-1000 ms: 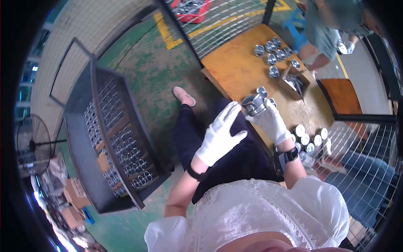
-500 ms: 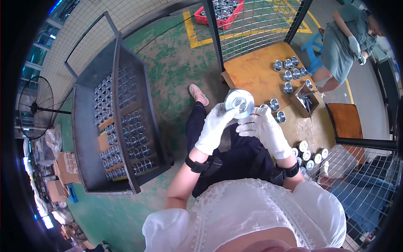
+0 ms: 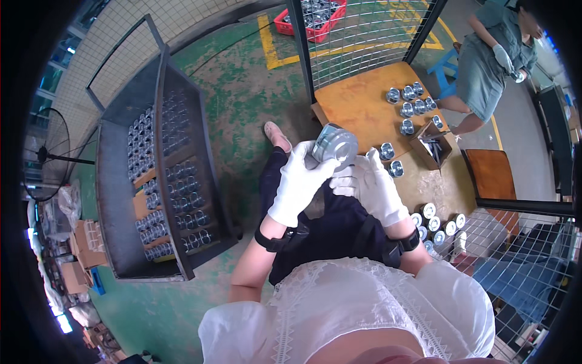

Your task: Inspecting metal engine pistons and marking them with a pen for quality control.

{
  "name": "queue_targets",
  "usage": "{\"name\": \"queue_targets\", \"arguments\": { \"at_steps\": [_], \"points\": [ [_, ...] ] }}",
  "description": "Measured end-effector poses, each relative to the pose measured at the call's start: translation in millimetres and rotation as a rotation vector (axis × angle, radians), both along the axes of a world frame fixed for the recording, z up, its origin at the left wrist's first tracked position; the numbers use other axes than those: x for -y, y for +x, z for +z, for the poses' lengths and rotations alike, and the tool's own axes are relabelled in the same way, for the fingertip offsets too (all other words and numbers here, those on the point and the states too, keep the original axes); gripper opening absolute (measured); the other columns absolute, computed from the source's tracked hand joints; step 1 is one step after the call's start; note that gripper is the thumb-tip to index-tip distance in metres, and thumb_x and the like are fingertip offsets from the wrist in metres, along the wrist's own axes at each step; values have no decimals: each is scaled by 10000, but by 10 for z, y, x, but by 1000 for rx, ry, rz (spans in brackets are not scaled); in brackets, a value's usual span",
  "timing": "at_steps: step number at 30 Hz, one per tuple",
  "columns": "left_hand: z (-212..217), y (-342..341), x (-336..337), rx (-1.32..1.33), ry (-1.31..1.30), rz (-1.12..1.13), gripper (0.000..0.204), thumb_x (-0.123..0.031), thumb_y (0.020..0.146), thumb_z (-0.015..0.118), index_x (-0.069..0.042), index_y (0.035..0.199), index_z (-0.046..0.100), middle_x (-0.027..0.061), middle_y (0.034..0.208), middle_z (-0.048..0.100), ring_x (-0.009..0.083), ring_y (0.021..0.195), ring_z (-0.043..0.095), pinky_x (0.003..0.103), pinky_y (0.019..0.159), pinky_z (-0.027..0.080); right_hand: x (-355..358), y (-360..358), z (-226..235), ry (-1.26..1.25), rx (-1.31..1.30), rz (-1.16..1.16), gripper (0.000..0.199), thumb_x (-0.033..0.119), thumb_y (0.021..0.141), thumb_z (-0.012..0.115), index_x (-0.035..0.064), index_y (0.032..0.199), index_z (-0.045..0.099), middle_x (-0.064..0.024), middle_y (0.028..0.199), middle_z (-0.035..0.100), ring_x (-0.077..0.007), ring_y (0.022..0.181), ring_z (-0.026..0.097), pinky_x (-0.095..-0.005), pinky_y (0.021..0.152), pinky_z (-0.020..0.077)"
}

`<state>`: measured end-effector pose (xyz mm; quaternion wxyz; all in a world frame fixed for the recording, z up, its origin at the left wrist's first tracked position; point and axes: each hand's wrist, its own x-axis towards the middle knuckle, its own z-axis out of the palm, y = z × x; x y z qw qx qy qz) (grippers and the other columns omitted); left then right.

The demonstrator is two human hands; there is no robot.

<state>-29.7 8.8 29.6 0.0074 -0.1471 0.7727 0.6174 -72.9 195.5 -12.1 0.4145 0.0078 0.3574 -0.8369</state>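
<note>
Gloved left hand [image 3: 300, 188] pinching round metal part [image 3: 339, 147] between thumb and fingers, part tilted, up in front of lap near bench [image 3: 348, 100] edge. Gloved right hand [image 3: 377, 191] just beside it, fingers loosely bent, thumb spread apart; contact with part: can't tell. 2 similar parts [image 3: 387, 151] on bench near right hand, small open cardboard box [image 3: 429, 153] beyond. Grey cart [image 3: 114, 206] with rows of metal pieces at left.

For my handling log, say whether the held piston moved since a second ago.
Yes: the piston, in the left hand, moved left relative to the wooden table.
</note>
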Motion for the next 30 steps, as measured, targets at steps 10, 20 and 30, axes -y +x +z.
{"name": "queue_targets", "arguments": {
  "at_steps": [10,20,30],
  "points": [
    [207,-15,-272,-559,-647,-75,568,-119,651,845,-83,1142,561,88,1199,618,327,983,668,417,783,577,211,111,-224,-545,484,-40,411,335,1049,455,47,1335,515,-104,1312,612,-234,1169,617,-392,1017,507],
    [144,36,-149,-414,-671,-31,446,-201,658,834,-72,1056,679,87,1151,617,302,999,614,417,848,548,172,18,9,-392,105,-13,677,586,1008,408,14,1363,475,-146,1254,623,-252,1119,638,-366,950,543],
    [-145,18,-126,-408,-544,-15,550,-160,703,825,-52,1197,606,125,1258,576,342,1065,645,412,875,565,228,112,9,-56,41,-269,504,451,1062,367,56,1359,467,-99,1278,583,-193,1138,590,-329,947,509]
  ]
}}
